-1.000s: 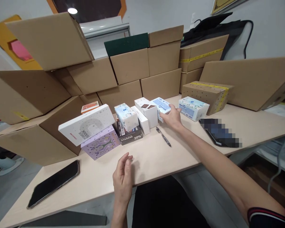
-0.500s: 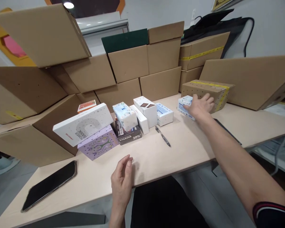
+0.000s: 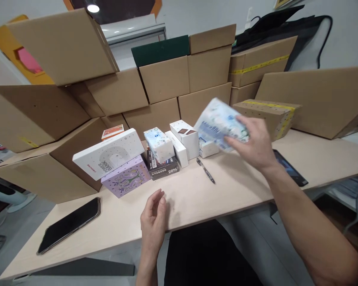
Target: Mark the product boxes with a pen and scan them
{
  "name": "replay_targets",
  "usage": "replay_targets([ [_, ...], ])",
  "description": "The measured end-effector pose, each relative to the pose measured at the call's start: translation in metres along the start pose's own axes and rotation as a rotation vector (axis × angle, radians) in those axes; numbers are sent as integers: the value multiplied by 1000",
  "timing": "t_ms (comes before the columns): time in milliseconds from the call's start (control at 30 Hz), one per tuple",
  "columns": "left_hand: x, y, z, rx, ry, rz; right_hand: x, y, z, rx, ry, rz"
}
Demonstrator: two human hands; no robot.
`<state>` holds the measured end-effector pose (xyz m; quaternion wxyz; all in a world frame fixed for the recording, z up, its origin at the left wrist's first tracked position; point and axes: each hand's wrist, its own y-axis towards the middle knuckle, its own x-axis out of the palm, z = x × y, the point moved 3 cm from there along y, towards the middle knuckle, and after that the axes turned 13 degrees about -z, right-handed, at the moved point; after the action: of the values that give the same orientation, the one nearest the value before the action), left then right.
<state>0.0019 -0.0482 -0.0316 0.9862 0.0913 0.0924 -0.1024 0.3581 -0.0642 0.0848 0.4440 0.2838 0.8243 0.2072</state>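
My right hand (image 3: 253,143) grips a pale blue and white floral tissue pack (image 3: 219,123), thumb on the near side. The pack is raised and tilted above the table, a little blurred, partly covering another tissue pack (image 3: 209,149) behind it. My left hand (image 3: 154,212) rests near the table's front edge, loosely curled with the thumb apart and nothing in it. Beyond it stands a dark box (image 3: 164,172) with a floral tissue pack (image 3: 159,145) on top. Two white boxes stand beside these, the taller box (image 3: 185,139) and a narrow box (image 3: 178,149).
A pen (image 3: 206,171) lies mid-table. At left, a white power bank box (image 3: 110,153) leans on a purple box (image 3: 127,178), with a phone (image 3: 70,224) in front. A dark tablet-like device (image 3: 290,169) lies at right. Cardboard boxes (image 3: 164,79) wall the back.
My right hand has taken hold of the tissue pack beside the taped carton, lifting it and bringing it left. The dark device at right is now more exposed. My left hand has hardly moved.
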Motion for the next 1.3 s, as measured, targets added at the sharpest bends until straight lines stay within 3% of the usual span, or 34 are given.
replay_targets([
  [67,-2,3,2,7,-57,52,17,-13,-31,-227,176,-282],
  [167,-5,8,4,-25,-185,81,57,-32,-55,-386,334,-674],
  [267,-2,13,5,-42,-283,38,92,-44,-55,-413,389,-823],
  [367,3,17,4,-30,-272,3,106,-47,-43,-327,497,-804],
  [533,8,16,3,-21,-177,-2,96,-47,-27,-119,571,-549],
  [667,8,12,3,53,-186,-17,96,-52,-32,-118,563,-649],
  [833,3,6,3,174,-338,55,95,-56,-40,-220,666,-557],
  [933,0,5,3,155,-360,87,96,-59,-43,-245,670,-553],
  [1133,-1,7,0,84,-304,119,102,-61,-42,-125,698,-602],
  [1300,1,6,-4,34,-216,86,105,-63,-40,-45,568,-712],
])
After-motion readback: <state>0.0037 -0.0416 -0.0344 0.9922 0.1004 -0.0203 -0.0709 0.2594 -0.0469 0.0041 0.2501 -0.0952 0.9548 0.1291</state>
